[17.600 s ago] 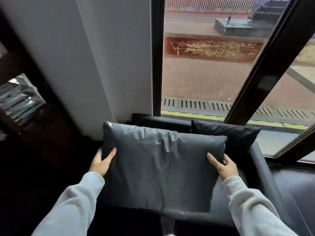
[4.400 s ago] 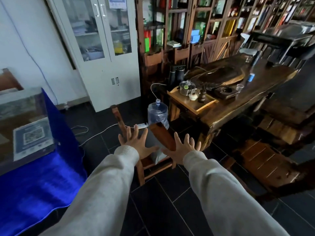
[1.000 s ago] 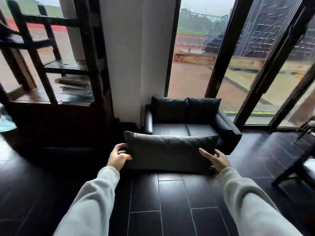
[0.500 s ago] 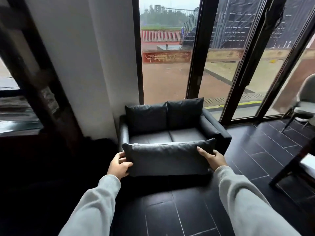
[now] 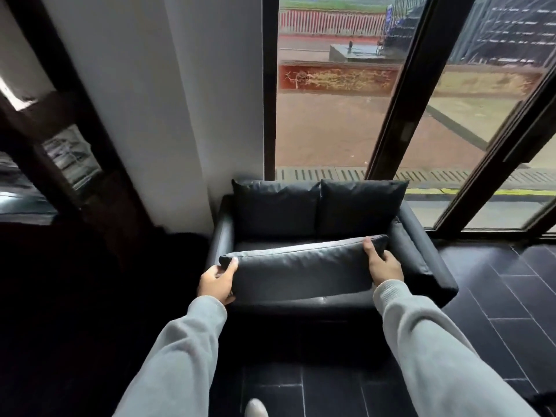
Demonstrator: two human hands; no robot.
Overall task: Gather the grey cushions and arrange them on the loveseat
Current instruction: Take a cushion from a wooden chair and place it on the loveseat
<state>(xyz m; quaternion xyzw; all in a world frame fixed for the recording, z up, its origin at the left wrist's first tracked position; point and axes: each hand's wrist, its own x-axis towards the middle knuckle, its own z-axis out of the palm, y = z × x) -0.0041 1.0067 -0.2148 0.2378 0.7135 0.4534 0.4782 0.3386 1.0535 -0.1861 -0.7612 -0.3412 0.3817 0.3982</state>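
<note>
I hold a long grey cushion (image 5: 301, 272) level over the front of the dark loveseat (image 5: 421, 260). My left hand (image 5: 216, 282) grips its left end and my right hand (image 5: 383, 266) grips its right end. The cushion hides most of the seat. Two dark grey cushions stand upright against the loveseat's back: one on the left (image 5: 275, 206) and one on the right (image 5: 359, 206), side by side and touching.
A white wall pillar (image 5: 180, 109) stands just left of the loveseat. Tall glass doors with dark frames (image 5: 394, 115) run behind it. A dark wooden shelf unit (image 5: 69, 152) is at the left. Black floor tiles (image 5: 511, 311) spread to the right.
I have walked closer to the loveseat with the long cushion. The cushion has moved forward from in front of the seat to over its front edge.
</note>
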